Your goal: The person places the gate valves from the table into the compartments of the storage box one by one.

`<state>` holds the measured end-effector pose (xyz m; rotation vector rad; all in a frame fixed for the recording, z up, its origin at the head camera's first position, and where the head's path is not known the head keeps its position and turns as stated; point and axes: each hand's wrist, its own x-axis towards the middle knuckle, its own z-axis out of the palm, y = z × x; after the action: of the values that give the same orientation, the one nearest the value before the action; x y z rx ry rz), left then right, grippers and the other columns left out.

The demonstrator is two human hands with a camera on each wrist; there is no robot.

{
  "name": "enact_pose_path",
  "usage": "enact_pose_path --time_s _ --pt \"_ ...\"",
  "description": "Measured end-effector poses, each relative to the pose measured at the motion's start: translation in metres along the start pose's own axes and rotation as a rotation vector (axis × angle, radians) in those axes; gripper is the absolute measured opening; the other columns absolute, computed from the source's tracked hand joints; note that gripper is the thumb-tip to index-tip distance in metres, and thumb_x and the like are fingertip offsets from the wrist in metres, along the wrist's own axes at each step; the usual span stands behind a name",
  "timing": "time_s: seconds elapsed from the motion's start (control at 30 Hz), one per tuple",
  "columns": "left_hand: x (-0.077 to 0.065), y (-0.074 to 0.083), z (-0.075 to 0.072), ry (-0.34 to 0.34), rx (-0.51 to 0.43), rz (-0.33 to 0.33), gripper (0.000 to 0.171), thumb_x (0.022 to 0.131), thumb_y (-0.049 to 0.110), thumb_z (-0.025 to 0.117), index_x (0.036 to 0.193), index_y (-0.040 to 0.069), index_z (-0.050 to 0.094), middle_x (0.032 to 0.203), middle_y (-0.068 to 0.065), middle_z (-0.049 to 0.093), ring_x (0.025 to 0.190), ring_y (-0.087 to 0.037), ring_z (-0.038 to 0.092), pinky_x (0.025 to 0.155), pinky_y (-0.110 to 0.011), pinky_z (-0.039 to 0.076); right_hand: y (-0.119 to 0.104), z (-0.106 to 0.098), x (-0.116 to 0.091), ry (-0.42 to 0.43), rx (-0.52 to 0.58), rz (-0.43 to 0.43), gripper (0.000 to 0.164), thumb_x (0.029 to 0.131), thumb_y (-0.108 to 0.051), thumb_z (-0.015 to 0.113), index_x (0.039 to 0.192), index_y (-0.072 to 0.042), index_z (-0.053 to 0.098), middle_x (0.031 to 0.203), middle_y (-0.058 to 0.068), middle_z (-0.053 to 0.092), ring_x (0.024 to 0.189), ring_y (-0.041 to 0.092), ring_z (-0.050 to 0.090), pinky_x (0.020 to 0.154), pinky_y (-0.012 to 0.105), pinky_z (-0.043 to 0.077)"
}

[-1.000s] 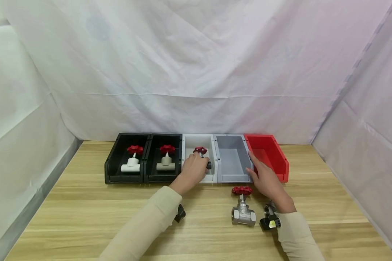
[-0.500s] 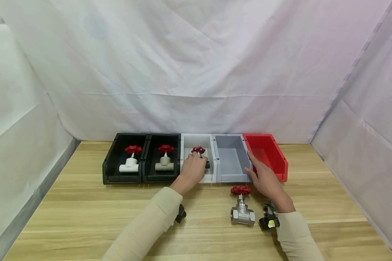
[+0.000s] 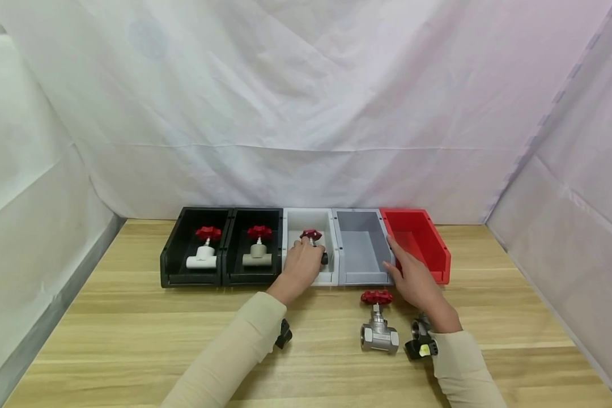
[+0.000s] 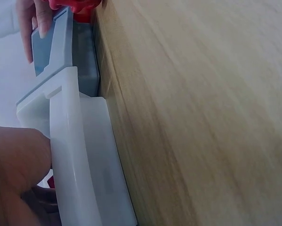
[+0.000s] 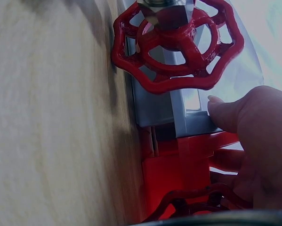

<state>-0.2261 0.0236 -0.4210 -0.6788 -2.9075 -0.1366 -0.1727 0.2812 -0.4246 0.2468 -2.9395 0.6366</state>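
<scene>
In the head view my left hand point(image 3: 300, 265) reaches into the white bin point(image 3: 335, 273), fingers curled round a valve with a red handwheel point(image 3: 311, 234) and a dark body; the left wrist view mostly hides this valve behind the bin's front lip point(image 4: 72, 141). My right hand point(image 3: 419, 283) rests on the wall between the grey bin point(image 3: 363, 278) and the red bin point(image 3: 441, 272). Its thumb touches the grey bin's corner, and other fingers lie on the red side. Nearby on the table, a steel valve point(image 3: 379, 334) shows its red handwheel point(image 5: 188, 56) in the right wrist view.
Two black bins point(image 3: 194, 279) at the left hold a white valve point(image 3: 202, 258) and a beige valve point(image 3: 257, 256), both with red handwheels. Another metal valve point(image 3: 418, 327) lies partly hidden under my right wrist. White cloth point(image 3: 306, 102) hangs behind the wooden table point(image 3: 132, 340).
Both hands stay in place, the left on the valve in the white bin, the right at the grey bin's wall. Only the head view shifts slightly.
</scene>
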Motion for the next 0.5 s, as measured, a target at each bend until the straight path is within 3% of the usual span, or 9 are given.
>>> enact_pose_path --time_s 0.2,0.5 --pt "-0.0008 0.0002 -0.0017 0.003 -0.019 -0.015 0.016 0.09 0.015 0.066 0.104 0.011 0.072 0.099 -0.024 0.061 0.083 -0.034 0.059 0.066 -0.041 0.053 -0.0008 0.0 0.0 0.002 -0.004 -0.008 0.081 0.091 -0.02 0.065 0.155 -0.02 0.015 0.143 0.024 0.04 0.124 0.043 0.044 0.088 0.056 0.045" --pt "-0.0003 0.0011 -0.0028 -0.015 -0.026 -0.023 0.019 0.095 0.009 0.056 0.106 0.01 0.071 0.102 -0.023 0.061 0.085 -0.034 0.058 0.067 -0.041 0.053 0.001 0.0004 0.0003 0.001 -0.003 0.002 0.082 0.091 -0.021 0.066 0.155 -0.021 0.015 0.144 0.023 0.04 0.124 0.043 0.044 0.088 0.056 0.045"
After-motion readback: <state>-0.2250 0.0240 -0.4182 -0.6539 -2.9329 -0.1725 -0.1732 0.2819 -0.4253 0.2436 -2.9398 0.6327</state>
